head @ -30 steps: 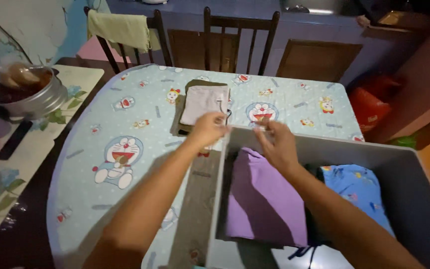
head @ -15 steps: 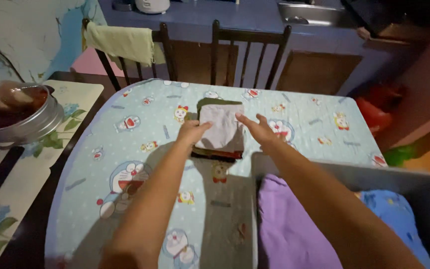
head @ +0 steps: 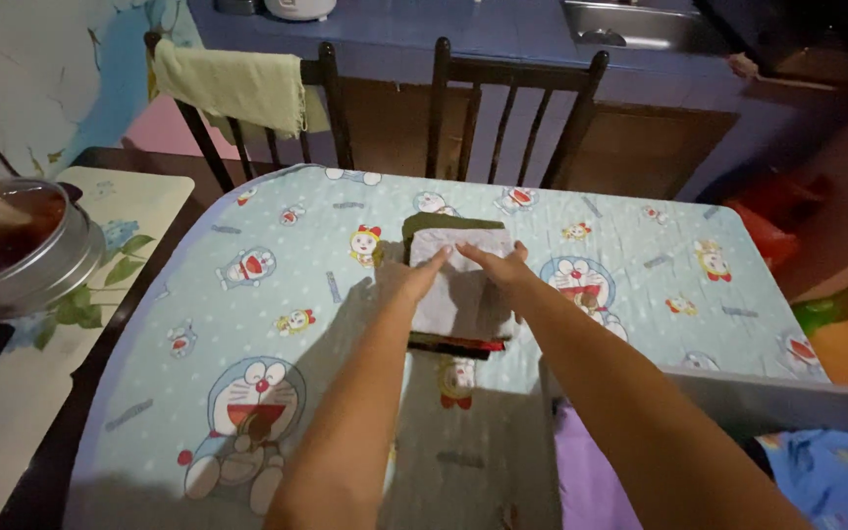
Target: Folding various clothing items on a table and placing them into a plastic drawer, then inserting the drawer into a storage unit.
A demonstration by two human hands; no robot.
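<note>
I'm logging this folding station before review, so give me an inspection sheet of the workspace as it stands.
Surface: table under a pale blue cartoon-print cloth.
Job's things: grey folded cloth on top of a small stack of folded clothes, mid-table.
Clutter: grey bin at the near right holding a purple garment and a blue printed garment; metal pot on a leaf-print mat at the left.
Grippers: left hand and right hand both lie flat on the grey folded cloth, fingers open.
Cables: nothing seen.
Surroundings: two dark wooden chairs behind the table, a yellow-green towel over the left one; counter with a sink beyond.
</note>
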